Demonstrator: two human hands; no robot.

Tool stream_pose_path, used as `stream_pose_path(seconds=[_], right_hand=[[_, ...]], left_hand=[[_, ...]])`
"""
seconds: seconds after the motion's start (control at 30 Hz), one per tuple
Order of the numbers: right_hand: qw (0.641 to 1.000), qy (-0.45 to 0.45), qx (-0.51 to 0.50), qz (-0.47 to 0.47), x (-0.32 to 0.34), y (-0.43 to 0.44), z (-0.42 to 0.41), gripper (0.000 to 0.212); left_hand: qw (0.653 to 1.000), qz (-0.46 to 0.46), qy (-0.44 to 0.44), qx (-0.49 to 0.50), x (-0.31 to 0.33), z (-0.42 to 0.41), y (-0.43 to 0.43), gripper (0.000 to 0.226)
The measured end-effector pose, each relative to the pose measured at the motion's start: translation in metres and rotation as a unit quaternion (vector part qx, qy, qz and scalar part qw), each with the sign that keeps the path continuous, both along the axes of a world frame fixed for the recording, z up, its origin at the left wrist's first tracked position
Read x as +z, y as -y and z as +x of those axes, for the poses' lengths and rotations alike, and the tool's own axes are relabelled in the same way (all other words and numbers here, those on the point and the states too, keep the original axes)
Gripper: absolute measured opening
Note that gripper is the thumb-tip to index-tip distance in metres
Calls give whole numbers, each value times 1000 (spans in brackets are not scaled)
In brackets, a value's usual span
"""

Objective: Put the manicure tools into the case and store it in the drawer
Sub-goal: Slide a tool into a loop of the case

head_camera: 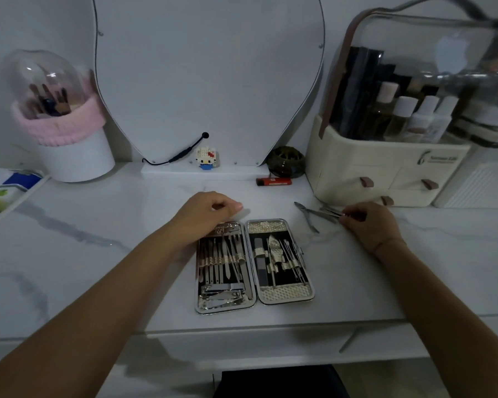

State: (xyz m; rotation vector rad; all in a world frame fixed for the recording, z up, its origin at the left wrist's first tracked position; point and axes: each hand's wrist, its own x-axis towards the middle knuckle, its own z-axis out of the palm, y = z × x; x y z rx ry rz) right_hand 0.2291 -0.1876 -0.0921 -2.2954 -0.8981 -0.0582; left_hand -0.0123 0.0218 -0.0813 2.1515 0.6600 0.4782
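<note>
- Just right of the open silver clamshell manicure case (253, 262), on the white marbled vanity top (98, 225), lie the loose steel tools: a pair of slim grey cuticle nippers (307, 215) and, touching or just beside them, a thin metal implement (329, 211) whose type is too small to tell.
- At their right-hand ends sits the right hand (368, 225), fingertips pinched together at the thin implement; whether it has a real grip or only touches it cannot be told.
- Both loose tools run with their long axes slanting from upper left to lower right, the nippers' pointed beak aimed away from the fingers, toward the red lighter (273, 181) farther back.
- Over the case's far left corner, the left hand (210, 214) rests loosely curled, holding nothing, and seems to steady the case.
- Clearly the right hand is the nearer one; the case lies to its left, near but apart.
- Inside the case, the right half has spare elastic loops between the tools already seated, so a short leftward carry with the tool turned lengthwise to the loops looks like what the move calls for.
- Below the counter edge, a white drawer front with a slim handle (350, 340) is shut.
</note>
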Motion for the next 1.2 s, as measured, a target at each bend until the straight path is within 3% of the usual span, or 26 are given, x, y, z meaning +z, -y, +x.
stream_pose_path(seconds=[0.2, 0.33, 0.47, 0.63, 0.87, 0.97, 1.07, 1.2], right_hand=[[997, 9, -24, 73, 14, 6, -14, 20], [984, -38, 106, 139, 36, -15, -46, 12], [967, -73, 216, 116, 42, -54, -77, 11], [956, -118, 238, 125, 34, -78, -84, 13], [948, -98, 284, 102, 37, -92, -84, 4], [928, -177, 301, 130, 35, -93, -84, 5], [875, -300, 320, 205, 35, -89, -82, 14], [858, -323, 331, 226, 35, -84, -75, 17]], left_hand=[[999, -45, 21, 2, 9, 17, -5, 28], [999, -42, 30, 3, 9, 16, 1, 27], [988, -128, 91, -3, 11, 15, 11, 23], [963, -215, 161, 33, 12, 11, 5, 10], [964, -216, 152, 9, 14, 15, 9, 11], [964, -219, 149, 9, 14, 12, 10, 10], [961, -240, 139, 10, 14, 12, 9, 11], [948, -281, 144, 29, 16, 13, 8, 7]])
